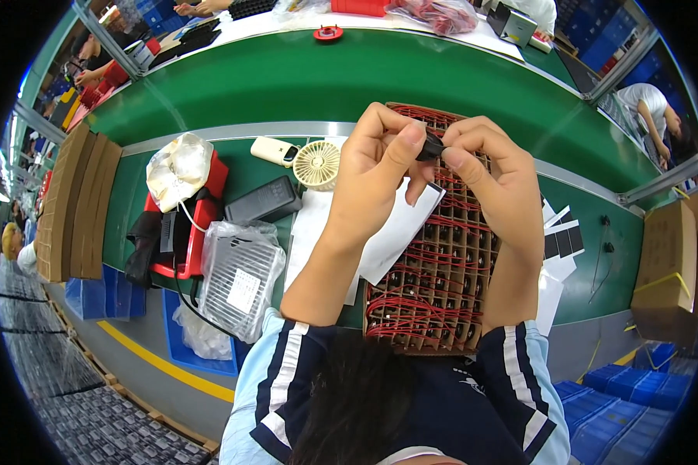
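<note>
Between my two raised hands is a small black part (430, 147), roundish, its exact kind too small to make out. My left hand (380, 159) pinches it from the left with thumb and fingers. From the right, the thumb and forefinger of my right hand (492, 167) grip the same piece. Below them lies a divided cardboard box (434, 267), its cells holding several small round dark parts with red wires. White paper sheets (399, 236) lie over the box's left side, under my left forearm.
Left on the green bench are a cream handheld fan (316, 165), a black power bank (262, 201), a red bin (216, 180) and a plastic-wrapped slatted tray (240, 271). Black-and-white cards (564, 240) lie right. A green conveyor (341, 77) runs beyond; people work across it.
</note>
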Demonstrator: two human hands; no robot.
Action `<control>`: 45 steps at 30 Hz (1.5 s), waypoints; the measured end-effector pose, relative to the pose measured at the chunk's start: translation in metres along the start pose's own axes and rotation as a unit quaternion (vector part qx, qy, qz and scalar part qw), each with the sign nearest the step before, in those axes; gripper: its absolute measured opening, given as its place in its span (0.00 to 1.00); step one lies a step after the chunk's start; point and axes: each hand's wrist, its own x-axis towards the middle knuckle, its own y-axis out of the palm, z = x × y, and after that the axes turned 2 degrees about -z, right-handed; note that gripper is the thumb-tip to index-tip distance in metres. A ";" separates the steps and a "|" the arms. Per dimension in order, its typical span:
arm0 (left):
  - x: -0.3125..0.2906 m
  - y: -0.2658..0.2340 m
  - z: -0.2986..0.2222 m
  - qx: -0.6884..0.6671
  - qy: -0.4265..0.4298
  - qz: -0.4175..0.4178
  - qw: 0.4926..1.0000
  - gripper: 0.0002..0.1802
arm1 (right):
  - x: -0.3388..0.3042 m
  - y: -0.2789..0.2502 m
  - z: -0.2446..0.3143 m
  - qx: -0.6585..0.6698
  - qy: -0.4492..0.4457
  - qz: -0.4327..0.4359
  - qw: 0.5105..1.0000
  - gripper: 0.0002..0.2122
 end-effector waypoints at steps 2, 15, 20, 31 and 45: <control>0.002 0.002 0.001 0.020 0.006 -0.023 1.000 0.11 | 0.002 -0.001 -0.004 0.044 -0.021 -0.001 0.999 0.06; -0.003 0.005 0.000 0.070 0.062 -0.046 0.995 0.13 | 0.002 0.004 -0.003 -0.003 -0.013 -0.022 1.000 0.07; 0.000 0.005 -0.001 0.113 0.036 -0.027 0.993 0.14 | 0.000 0.000 0.000 -0.004 0.004 -0.030 1.000 0.07; -0.001 0.000 -0.004 0.040 -0.056 -0.017 0.997 0.13 | 0.006 -0.004 -0.009 0.019 -0.052 0.066 0.996 0.07; -0.001 -0.004 -0.010 0.049 -0.045 0.006 0.998 0.17 | -0.001 0.004 -0.002 -0.061 0.039 0.002 0.997 0.07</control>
